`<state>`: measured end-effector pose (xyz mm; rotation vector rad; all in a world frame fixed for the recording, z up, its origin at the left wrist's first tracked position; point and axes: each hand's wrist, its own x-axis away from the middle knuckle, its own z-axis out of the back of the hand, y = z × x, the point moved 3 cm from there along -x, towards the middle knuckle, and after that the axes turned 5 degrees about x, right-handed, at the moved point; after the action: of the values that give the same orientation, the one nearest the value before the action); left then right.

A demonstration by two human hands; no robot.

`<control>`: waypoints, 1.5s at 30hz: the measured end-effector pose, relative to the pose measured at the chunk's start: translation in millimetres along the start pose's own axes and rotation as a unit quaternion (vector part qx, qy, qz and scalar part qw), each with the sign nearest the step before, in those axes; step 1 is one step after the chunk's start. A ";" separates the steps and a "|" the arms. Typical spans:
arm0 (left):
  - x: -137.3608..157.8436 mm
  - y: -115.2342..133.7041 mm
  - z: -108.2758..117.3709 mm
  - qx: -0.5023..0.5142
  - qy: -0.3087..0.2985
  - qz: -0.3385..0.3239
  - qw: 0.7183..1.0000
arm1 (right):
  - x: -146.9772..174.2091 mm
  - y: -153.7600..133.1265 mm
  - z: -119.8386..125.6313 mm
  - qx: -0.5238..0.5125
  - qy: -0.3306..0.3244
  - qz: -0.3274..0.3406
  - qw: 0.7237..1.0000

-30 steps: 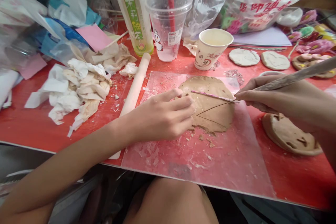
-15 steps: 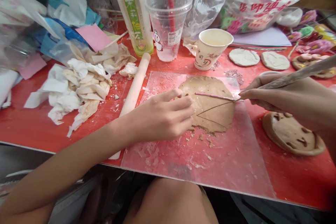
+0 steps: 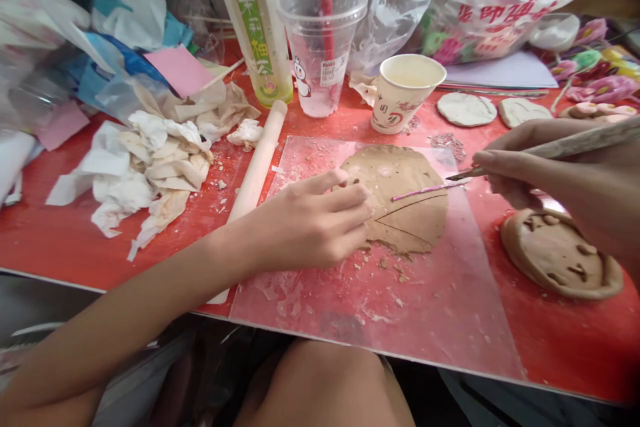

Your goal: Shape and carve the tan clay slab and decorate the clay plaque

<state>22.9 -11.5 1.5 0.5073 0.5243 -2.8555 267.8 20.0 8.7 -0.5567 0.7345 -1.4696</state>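
A flat slab of brown clay [image 3: 405,160] lies on the clear board [image 3: 440,320], marked with thin cut lines that meet in a V. My left hand [image 3: 320,220] rests over the slab's left edge, fingers loosely bent and apart, gripping nothing visible. In my right hand [image 3: 545,160], held like a pencil, is a pointed clay tool [image 3: 570,145] with a smeared handle and a dark tip. That tip hovers by the slab's right edge, near a thin pink stick [image 3: 420,193] lying slantwise over the clay. Whether the tip touches the stick I cannot tell.
Left of the board lies a rolling pin [image 3: 265,147], beside crumpled tissues [image 3: 150,160]. Behind stand a drink bottle [image 3: 255,33], a plastic cup [image 3: 323,47] and a paper cup [image 3: 405,93]. A round clay piece [image 3: 560,257] sits right, below pale clay discs [image 3: 465,110].
My right hand and its tool have moved right and slightly up, off the cut line. The pink stick has shifted right and turned, its left end now lower. My left hand stays put.
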 end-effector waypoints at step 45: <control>-0.5 -0.2 -0.4 0.011 -0.019 0.006 1.000 | 38.3 -10.5 -34.4 0.177 0.015 0.050 0.983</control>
<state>23.4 -11.2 1.4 0.4569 0.4816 -2.8556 233.7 -15.0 -10.6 -0.2217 0.5004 -1.4737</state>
